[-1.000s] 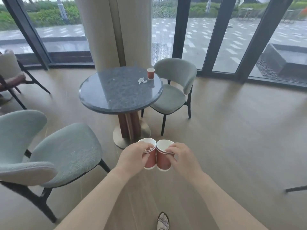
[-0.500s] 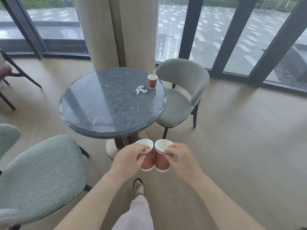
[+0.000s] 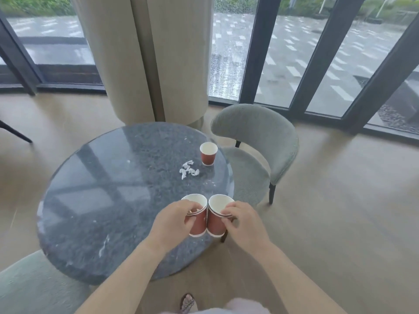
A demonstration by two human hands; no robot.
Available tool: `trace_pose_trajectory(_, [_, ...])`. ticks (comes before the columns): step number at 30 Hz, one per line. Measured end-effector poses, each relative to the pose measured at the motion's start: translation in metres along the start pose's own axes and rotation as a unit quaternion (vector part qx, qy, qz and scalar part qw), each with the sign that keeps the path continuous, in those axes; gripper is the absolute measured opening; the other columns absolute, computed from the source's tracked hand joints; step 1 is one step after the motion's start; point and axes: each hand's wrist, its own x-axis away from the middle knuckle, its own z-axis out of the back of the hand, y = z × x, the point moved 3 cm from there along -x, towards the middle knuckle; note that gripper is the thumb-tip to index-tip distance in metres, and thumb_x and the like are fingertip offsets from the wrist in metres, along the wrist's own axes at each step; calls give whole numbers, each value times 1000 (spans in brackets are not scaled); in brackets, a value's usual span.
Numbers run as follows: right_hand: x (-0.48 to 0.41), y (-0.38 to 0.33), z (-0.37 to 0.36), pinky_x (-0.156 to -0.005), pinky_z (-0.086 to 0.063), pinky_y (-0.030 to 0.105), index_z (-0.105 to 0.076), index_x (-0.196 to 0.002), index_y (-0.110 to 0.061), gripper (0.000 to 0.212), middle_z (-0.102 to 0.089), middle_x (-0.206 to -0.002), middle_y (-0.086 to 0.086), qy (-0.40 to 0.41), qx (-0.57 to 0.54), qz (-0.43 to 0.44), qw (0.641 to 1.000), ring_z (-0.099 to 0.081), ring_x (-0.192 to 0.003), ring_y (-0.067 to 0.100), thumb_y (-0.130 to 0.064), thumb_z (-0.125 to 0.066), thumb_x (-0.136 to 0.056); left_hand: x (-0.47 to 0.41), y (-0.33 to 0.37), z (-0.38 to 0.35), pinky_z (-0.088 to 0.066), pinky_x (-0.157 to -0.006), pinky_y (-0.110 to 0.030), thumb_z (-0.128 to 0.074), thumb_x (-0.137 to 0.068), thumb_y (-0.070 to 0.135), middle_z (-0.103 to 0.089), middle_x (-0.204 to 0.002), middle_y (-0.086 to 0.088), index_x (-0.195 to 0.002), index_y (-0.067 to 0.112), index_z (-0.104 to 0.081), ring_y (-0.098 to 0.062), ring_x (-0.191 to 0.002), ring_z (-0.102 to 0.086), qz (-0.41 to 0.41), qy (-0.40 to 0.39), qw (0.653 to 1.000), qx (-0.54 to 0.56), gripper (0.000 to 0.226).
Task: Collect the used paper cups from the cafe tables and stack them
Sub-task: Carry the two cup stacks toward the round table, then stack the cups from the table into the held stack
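- Since half a second earlier the wearer had come closer to the round table (image 3: 90, 200), so that both hands and their cups, earlier held in front of its near edge, were now above its near right part; the single cup on it appeared larger and nearer.
- At the far left a grey chair (image 3: 34, 282) showed at the lower corner, partly under the table edge.
- The left hand (image 3: 173, 219) was curled round a stack of red paper cups (image 3: 198, 219), fingers wrapped over the rims, which showed as several nested edges.
- Touching that stack on its right, a second stack of red cups (image 3: 215, 223) was gripped by the right hand (image 3: 243, 223), thumb and fingers pinching near the rim.
- Farther back on the table lay crumpled white paper scraps (image 3: 188, 170), and just right of them stood a lone red cup (image 3: 208, 154), upright and open, near the table's far right edge.
- Another grey chair (image 3: 272, 141) stood beside the table on the right.
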Motion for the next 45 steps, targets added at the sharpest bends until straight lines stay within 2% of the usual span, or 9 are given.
trace_pose_trajectory(4, [-47,12,1,-80,-31,8,-70,-86,-15,10,-68,-91,-3,10,1,0,1000,-59,-89,18,-11,-70,-77,-39,-20,8,-48,-83,-28,-61,-81,9,-69,-100,10,-104,26,-66,-12,-93,-62,16,-9,1000,-11,29])
trace_pose_trajectory(7, [-89,21,7,-79,-33,11,-70,-85,-14,9,-68,-90,-2,27,-6,9,1000,-58,-88,16,-11,-71,-76,-72,-29,17,-50,-83,-33,-62,-80,8,-70,-98,6,-103,24,-67,-15,-91,-63,28,-4,1000,-8,29])
trace_pose_trajectory(12, [-158,37,15,-80,-39,20,-70,-85,-15,11,-67,-92,-3,42,-24,32,998,-58,-89,16,-11,-73,-75,-133,-37,36,-49,-81,-29,-63,-79,7,-70,-97,9,-100,25,-67,-12,-89,-63,56,46,997,-14,28])
trace_pose_trajectory(20, [-265,65,24,-79,-41,22,-70,-87,-13,9,-66,-95,-1,11,-32,106,994,-56,-91,15,-12,-71,-77,-187,-44,13,-48,-85,-29,-61,-81,8,-68,-100,12,-103,28,-65,-11,-95,-61,148,70,986,-2,30])
trace_pose_trajectory(26, [-312,86,4,-77,-37,16,-70,-88,-13,9,-65,-96,-3,-57,-30,158,985,-54,-94,13,-13,-71,-78,-203,-46,-8,-47,-84,-27,-61,-81,7,-69,-101,7,-104,23,-65,-13,-96,-61,220,110,969,-3,29])
trace_pose_trajectory(34, [-331,106,-27,-73,-45,26,-71,-92,-12,12,-64,-101,-1,-169,-16,218,961,-55,-101,18,-12,-67,-81,-204,-38,-27,-47,-82,-26,-61,-81,8,-69,-101,8,-102,24,-65,-12,-97,-62,299,142,944,-7,27])
trace_pose_trajectory(37, [-335,111,-36,-70,-45,28,-70,-93,-14,12,-63,-101,-4,-202,-2,224,953,-53,-103,16,-15,-65,-82,-202,-34,-31,-47,-82,-26,-61,-81,10,-68,-101,10,-100,25,-64,-12,-97,-61,314,151,937,-15,25])
trace_pose_trajectory(41, [-337,112,-45,-77,-47,30,-70,-96,-15,15,-62,-105,-3,-248,21,240,938,-49,-108,16,-14,-61,-84,-206,-31,-34,-47,-82,-29,-60,-83,11,-68,-101,10,-97,23,-63,-13,-98,-60,319,150,935,-24,20])
trace_pose_trajectory(45, [-337,115,-49,-77,-45,28,-68,-101,-16,18,-61,-109,-3,-286,47,255,922,-47,-111,16,-16,-59,-85,-212,-30,-35,-49,-84,-34,-60,-83,11,-66,-101,12,-98,26,-62,-12,-97,-59,320,152,935,-18,21])
